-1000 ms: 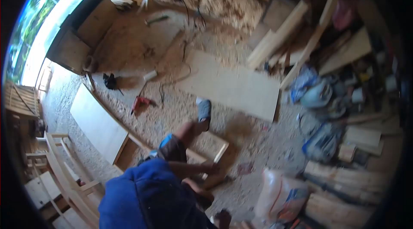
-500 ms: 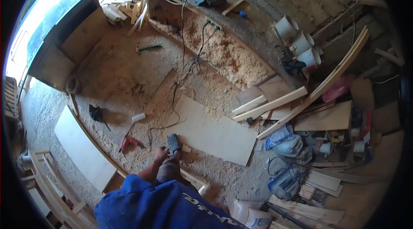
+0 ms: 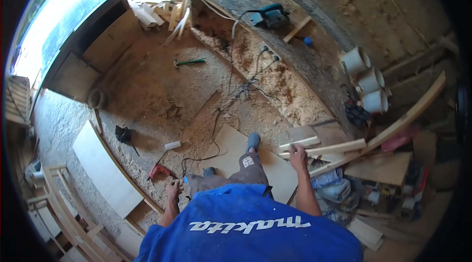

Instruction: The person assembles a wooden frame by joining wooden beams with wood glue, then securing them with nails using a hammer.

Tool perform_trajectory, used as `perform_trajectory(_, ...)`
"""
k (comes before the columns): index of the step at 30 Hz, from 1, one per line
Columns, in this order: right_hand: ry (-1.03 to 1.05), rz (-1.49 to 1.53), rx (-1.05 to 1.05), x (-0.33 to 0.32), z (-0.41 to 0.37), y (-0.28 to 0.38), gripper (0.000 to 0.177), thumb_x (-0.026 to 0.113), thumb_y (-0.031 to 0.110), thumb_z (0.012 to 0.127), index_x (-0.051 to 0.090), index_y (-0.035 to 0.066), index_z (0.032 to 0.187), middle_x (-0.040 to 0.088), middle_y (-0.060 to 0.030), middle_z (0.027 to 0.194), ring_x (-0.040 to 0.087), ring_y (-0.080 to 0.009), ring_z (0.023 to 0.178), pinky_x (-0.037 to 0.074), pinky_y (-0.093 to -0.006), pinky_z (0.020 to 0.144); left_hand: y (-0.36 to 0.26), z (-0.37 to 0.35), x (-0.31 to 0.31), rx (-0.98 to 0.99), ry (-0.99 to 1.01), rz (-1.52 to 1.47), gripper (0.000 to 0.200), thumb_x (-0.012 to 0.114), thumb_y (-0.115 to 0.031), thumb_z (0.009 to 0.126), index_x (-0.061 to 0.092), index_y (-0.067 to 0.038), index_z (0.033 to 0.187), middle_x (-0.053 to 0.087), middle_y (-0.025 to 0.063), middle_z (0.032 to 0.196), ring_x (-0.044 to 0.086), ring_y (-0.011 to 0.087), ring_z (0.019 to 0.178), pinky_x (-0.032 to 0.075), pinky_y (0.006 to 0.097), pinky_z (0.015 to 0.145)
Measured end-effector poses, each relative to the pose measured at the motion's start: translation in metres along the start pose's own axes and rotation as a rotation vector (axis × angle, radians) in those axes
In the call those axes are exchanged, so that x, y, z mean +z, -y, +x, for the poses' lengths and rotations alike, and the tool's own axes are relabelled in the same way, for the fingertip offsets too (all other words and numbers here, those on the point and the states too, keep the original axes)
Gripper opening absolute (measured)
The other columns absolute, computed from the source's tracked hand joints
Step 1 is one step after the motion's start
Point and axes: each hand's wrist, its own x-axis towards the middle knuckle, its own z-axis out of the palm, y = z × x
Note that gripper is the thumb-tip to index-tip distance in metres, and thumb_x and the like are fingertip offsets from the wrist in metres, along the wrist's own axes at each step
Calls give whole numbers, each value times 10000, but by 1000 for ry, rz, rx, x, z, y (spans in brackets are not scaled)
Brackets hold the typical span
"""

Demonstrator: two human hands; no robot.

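My right hand [image 3: 298,156] is stretched out to the right, its fingers closed on a pale wooden strip [image 3: 339,148] at its near end. A shorter wooden strip [image 3: 307,142] lies just beyond it. Nothing shows in my left hand [image 3: 173,189], which hangs low on the left with curled fingers. Nearest to it on the floor is a red power drill [image 3: 160,171]. Under my feet lies a pale plywood sheet [image 3: 227,145], partly covered by my legs.
A curved plank [image 3: 408,122] leans on the right above bags and offcuts. A cable [image 3: 215,134] crosses the sawdust floor. Farther off are a green-handled hammer [image 3: 189,61], a teal power tool [image 3: 269,16] on the bench, and white buckets [image 3: 371,81]. Another panel [image 3: 105,171] lies left.
My right hand has come into view and is on the wooden strip. My left hand has moved left and down. My body has leaned forward, with one foot farther onto the plywood.
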Motion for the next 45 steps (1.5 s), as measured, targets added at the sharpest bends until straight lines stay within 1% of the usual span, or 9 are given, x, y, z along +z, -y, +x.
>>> perform_trajectory(7, -84, 80, -188, -7, 391, 92, 432, 681, 338, 954, 640, 28, 1253, 684, -269, 1094, 697, -414, 966, 545, -483, 830, 81, -22, 52, -162, -545, -366, 292, 602, -226, 989, 575, 1, 1170, 696, 118, 824, 646, 195, 570, 489, 289, 458)
perform_trajectory(11, -42, -217, -240, 47, 592, 69, 593, 677, 519, 923, 612, 85, 1321, 706, -293, 1091, 682, -454, 1040, 539, -511, 862, 46, -102, 226, -168, -854, -771, 166, 582, -167, 985, 638, -11, 1000, 696, 136, 914, 654, 180, 619, 527, 274, 530)
perform_trajectory(13, 36, -367, -155, 75, 650, 56, 864, 572, 725, 886, 525, 33, 1399, 654, -301, 1245, 658, -503, 1077, 511, -560, 960, 59, -120, 313, -314, -637, -604, 245, 568, -232, 963, 702, -35, 1021, 718, 112, 924, 699, 203, 717, 558, 331, 596)
perform_trajectory(20, 186, 785, 256, 109, 709, 26, 814, 762, 190, 885, 301, 29, 1536, 626, -279, 1173, 692, -372, 870, 648, -433, 722, 45, -182, 497, -222, -458, -126, 324, 625, -280, 925, 753, -12, 1056, 748, 187, 1022, 725, 314, 933, 571, 403, 834)
perform_trajectory(23, 20, 1215, 114, 34, 596, 132, 747, 705, 87, 901, 314, -9, 1529, 601, -258, 1173, 665, -324, 894, 648, -381, 711, 45, -176, 510, -254, -518, 79, 353, 685, -336, 893, 772, -13, 1004, 744, 225, 1007, 729, 329, 964, 566, 384, 849)
perform_trajectory(29, 449, 947, -573, 37, 491, 193, 708, 562, 79, 899, 283, -22, 1542, 512, -274, 1364, 632, -265, 927, 612, -314, 705, -32, -164, 428, -100, -670, -245, 310, 636, -267, 960, 708, 20, 1048, 736, 80, 867, 695, 137, 744, 545, 300, 678)
perform_trajectory(35, 1243, 720, -605, 24, 356, 210, 486, 579, 102, 1008, 468, 48, 1478, 615, -31, 979, 552, -61, 729, 438, -203, 536, -142, -174, 393, 340, -633, -668, 371, 609, -295, 1023, 645, 27, 1204, 731, 106, 1052, 708, 165, 889, 550, 294, 818)
perform_trajectory(42, 1550, 252, -1051, -29, 225, 180, 446, 691, 154, 979, 586, 19, 1391, 727, -130, 1114, 668, -182, 1011, 534, -330, 891, -161, -219, 408, 642, -475, -1467, 420, 662, -317, 1006, 587, 16, 1251, 708, 129, 1152, 716, 220, 959, 576, 341, 867)
perform_trajectory(45, 1618, 107, -1082, -42, 205, 176, 464, 714, 162, 963, 592, 33, 1392, 728, -110, 1020, 670, -149, 880, 545, -308, 804, -130, -233, 409, 634, -643, -1466, 404, 716, -266, 970, 581, -4, 1246, 707, 146, 1145, 720, 249, 1012, 594, 382, 903)
